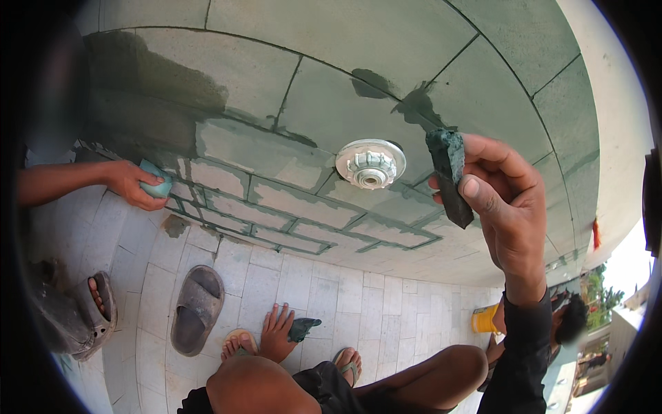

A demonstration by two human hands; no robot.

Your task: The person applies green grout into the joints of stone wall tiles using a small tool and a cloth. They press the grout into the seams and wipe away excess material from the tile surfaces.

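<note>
Raised before the tiled wall, my right hand pinches a dark, flat rubbery piece. Wet green paste coats that piece's upper end. Low near the floor, between my feet, is my left hand, fingers stretched out and partly hidden by my knee. A dark green lump lies against its thumb side; whether the hand touches the lump I cannot tell. Left of my right hand, a round silvery fitting sticks out of the wall. Dark green paste lines many tile joints, with wet smears around them.
At the left, another person's hand presses a light blue-green sponge to the wall's lower part. A grey slide sandal lies on the pale tiled floor. A yellow bucket stands at the right, near another person.
</note>
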